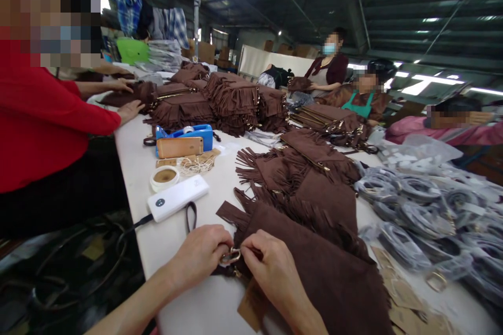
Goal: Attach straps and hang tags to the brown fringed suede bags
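A dark brown fringed suede-look bag (314,256) lies flat on the table in front of me. At its near left corner, my left hand (204,254) pinches a gold metal clasp (231,256). My right hand (271,261) is closed in a pinch just right of the clasp, over the bag's edge; what its fingertips hold is hidden. Below this hand a brown card tag (251,304) shows in part. Beyond my left hand a dark strap loop (191,216) stands up from the table.
Left are a white power bank (178,198), a tape roll (165,178), a phone (179,146) and a blue tape dispenser (206,135). More fringed bags (231,94) are piled behind. Plastic-wrapped straps (424,214) and card tags (404,293) lie right. A co-worker in red (51,120) handles bags.
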Motion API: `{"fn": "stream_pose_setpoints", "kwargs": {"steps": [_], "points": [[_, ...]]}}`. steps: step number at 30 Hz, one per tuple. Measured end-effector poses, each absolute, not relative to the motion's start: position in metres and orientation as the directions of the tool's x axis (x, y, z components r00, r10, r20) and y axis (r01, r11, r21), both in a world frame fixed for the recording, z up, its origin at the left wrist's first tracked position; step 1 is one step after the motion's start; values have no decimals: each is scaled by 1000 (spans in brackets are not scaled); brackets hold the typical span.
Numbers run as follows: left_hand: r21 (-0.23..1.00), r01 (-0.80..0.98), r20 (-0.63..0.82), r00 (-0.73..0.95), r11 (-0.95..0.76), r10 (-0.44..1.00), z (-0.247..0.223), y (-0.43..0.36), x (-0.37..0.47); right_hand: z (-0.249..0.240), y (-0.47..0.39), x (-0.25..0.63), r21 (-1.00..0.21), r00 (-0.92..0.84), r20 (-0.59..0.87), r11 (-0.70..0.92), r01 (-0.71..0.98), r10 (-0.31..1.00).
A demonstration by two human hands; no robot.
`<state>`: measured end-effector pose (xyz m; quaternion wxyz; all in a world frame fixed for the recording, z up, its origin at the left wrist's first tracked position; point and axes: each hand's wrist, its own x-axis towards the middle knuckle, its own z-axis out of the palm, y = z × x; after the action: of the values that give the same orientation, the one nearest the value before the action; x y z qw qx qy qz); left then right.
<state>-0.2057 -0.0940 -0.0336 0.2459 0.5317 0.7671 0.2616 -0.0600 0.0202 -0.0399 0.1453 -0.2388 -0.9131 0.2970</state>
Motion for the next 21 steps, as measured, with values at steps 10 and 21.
{"fn": "stream_pose_setpoints", "kwargs": {"steps": [10, 21], "points": [[659, 687, -131, -295, 305, 946, -33, -92, -205, -36, 17, -65, -552, -847, 93, 735, 393, 523], [501, 816, -102, -276, 289, 956, -36, -94, -196, -34, 15, -65, -562, -878, 61, 743, 364, 476]]}}
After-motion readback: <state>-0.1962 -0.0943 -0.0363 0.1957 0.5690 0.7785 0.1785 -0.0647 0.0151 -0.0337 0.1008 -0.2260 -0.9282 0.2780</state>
